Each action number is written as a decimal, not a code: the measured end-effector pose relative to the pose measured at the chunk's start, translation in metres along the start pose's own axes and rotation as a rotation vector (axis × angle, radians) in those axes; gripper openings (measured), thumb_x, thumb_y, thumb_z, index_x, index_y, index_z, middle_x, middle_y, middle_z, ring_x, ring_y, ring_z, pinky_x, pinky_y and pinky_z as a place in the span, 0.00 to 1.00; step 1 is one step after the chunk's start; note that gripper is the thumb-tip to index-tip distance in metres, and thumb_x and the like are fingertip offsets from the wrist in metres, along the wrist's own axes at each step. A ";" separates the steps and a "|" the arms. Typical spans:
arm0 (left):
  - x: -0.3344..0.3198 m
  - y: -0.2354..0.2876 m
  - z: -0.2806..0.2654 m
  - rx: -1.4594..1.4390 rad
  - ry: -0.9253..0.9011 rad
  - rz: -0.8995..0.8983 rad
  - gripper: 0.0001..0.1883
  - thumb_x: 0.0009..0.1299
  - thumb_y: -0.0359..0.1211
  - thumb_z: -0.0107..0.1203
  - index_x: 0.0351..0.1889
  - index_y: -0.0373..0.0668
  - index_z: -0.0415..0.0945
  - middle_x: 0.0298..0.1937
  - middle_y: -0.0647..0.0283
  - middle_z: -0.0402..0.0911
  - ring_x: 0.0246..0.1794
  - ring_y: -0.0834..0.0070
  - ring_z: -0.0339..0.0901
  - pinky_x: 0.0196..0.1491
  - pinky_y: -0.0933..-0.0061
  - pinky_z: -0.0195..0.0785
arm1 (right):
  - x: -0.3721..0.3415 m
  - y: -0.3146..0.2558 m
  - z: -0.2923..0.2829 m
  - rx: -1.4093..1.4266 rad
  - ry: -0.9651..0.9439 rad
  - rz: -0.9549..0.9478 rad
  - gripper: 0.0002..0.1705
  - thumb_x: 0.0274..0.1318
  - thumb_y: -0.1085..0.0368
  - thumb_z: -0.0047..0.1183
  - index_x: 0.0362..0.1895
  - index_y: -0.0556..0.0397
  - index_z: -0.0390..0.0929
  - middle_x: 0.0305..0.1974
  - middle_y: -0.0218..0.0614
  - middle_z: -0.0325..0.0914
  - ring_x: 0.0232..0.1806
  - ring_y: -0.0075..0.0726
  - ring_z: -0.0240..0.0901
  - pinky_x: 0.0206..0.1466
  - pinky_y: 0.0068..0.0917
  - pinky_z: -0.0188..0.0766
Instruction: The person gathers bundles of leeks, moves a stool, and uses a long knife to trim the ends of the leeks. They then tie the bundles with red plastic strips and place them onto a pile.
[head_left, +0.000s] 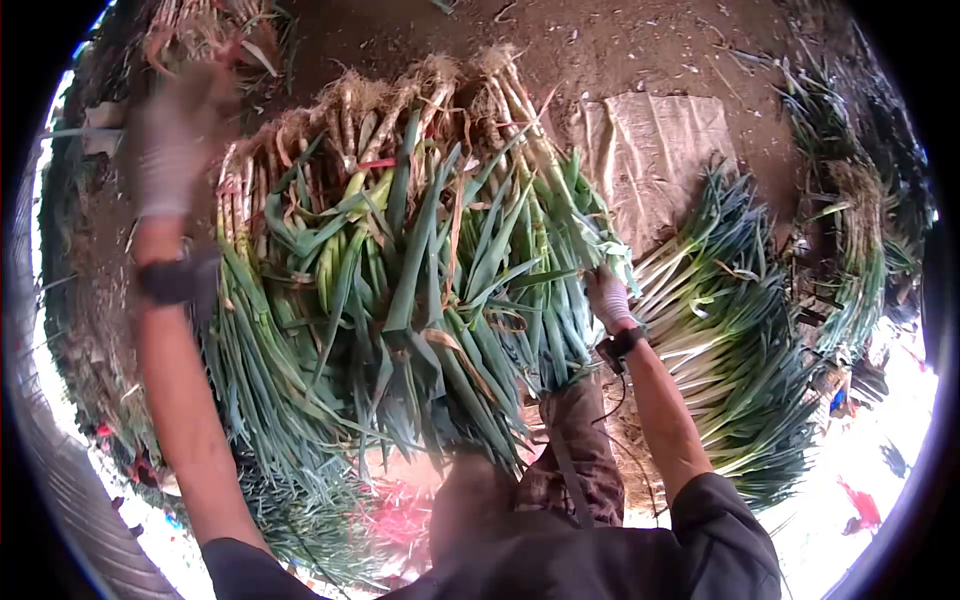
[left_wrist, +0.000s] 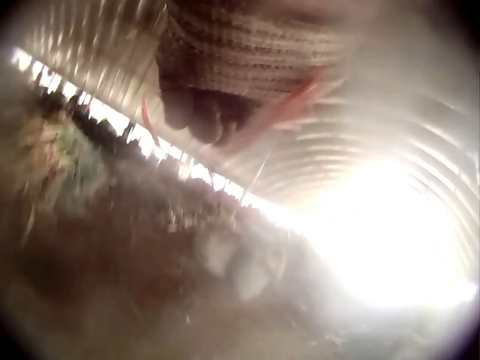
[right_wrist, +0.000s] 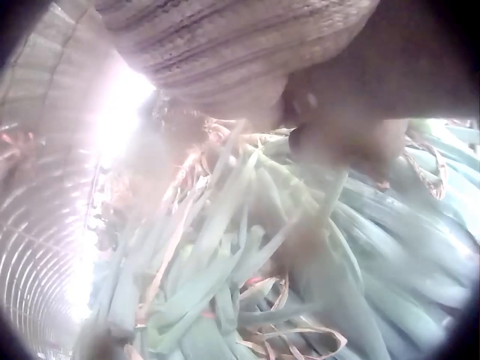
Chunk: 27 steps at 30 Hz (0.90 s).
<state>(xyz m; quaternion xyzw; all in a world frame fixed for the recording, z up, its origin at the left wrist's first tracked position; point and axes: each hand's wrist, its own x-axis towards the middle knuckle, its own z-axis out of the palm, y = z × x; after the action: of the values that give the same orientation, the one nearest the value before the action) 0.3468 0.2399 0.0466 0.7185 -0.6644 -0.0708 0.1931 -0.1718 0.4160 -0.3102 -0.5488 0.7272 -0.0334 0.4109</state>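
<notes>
At the right edge of the broad leek pile (head_left: 430, 250), the right hand (head_left: 607, 298) is gripping a leek's green tops (head_left: 590, 240), its gloved fingers curling round them, while the roots are pointing towards the far side. Left of the pile, over the ground, the left hand (head_left: 180, 140) is showing only as a blur; its fingertips are bending in the wrist view and a red strip (left_wrist: 281, 109) is lying close by them, but I cannot tell whether they are gripping it. Between the hands, the leeks are lying side by side, leaves spreading towards the near side. One red tie (head_left: 378, 163) is crossing stems in the middle, and another (head_left: 228, 187) is circling stems at the left, so part of the pile seems to be bundled already; leaves are hiding whether the rest is tied. Further right, loose leeks (head_left: 700, 310) are fanning out with pale stems, no tie showing, and look like the portion left to handle. Beyond them, a burlap sheet (head_left: 655, 150) is lying creased on the soil (head_left: 600, 45). Far left, another rooted bunch (head_left: 205, 30) is resting, and near the person's legs, red strands (head_left: 400, 515) are lying in a tangle.
</notes>
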 end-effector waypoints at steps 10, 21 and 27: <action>-0.006 0.053 0.390 0.106 -0.666 -0.033 0.12 0.70 0.39 0.49 0.40 0.45 0.81 0.38 0.50 0.82 0.41 0.52 0.80 0.49 0.54 0.71 | 0.047 0.025 0.039 0.145 0.031 -0.098 0.16 0.66 0.57 0.48 0.33 0.58 0.73 0.23 0.48 0.77 0.27 0.54 0.75 0.31 0.43 0.69; 0.035 0.087 0.565 0.295 -0.630 -0.014 0.13 0.73 0.33 0.46 0.52 0.51 0.78 0.50 0.54 0.77 0.48 0.52 0.80 0.51 0.54 0.75 | 0.083 0.018 0.039 0.354 -0.108 -0.048 0.12 0.67 0.60 0.49 0.39 0.57 0.70 0.26 0.52 0.77 0.28 0.60 0.75 0.30 0.44 0.68; 0.021 0.085 0.552 0.026 -0.653 -0.165 0.12 0.75 0.40 0.45 0.46 0.46 0.76 0.36 0.52 0.80 0.40 0.54 0.80 0.44 0.52 0.71 | 0.136 -0.019 0.046 0.350 -0.059 -0.114 0.13 0.67 0.59 0.48 0.39 0.58 0.70 0.28 0.56 0.76 0.29 0.65 0.73 0.30 0.48 0.67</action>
<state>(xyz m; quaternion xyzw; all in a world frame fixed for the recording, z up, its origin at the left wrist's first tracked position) 0.0730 0.1145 -0.4238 0.7118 -0.6316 -0.3039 -0.0455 -0.1360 0.3152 -0.4072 -0.5100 0.6657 -0.1666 0.5186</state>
